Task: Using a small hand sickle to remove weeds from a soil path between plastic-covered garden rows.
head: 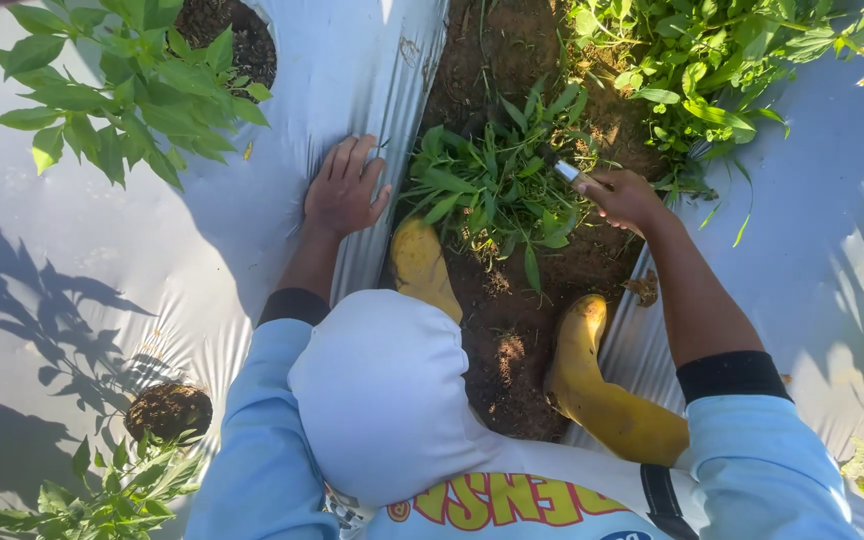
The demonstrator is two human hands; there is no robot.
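Head view, looking down into a soil furrow [512, 330] between two beds covered in silver plastic mulch [72, 240].

Left hand [344, 188]: open, fingers spread, palm flat on the sloping edge of the left mulch sheet, just beside the furrow. It holds nothing; it looks like a brace.

Right hand [624, 196]: closed around the handle of a small tool [567, 171]. Only a short pale, metallic-looking end shows past the fingers, pointing into the foliage; the working end is hidden by leaves, so the kind of tool cannot be told.

Clump of weeds [497, 185]: rooted in the furrow soil between the two hands, touching the tool end and close to the left hand. Yellow rubber boots [592, 380] stand in the furrow just below it.

Crop plants [122, 90] grow from holes in the mulch at upper left and upper right.

Judgement: the step in hand is cutting or loosening the clump at its base. The next move calls for keeping the blade low at the soil and clear of the plastic edges and the near boot.
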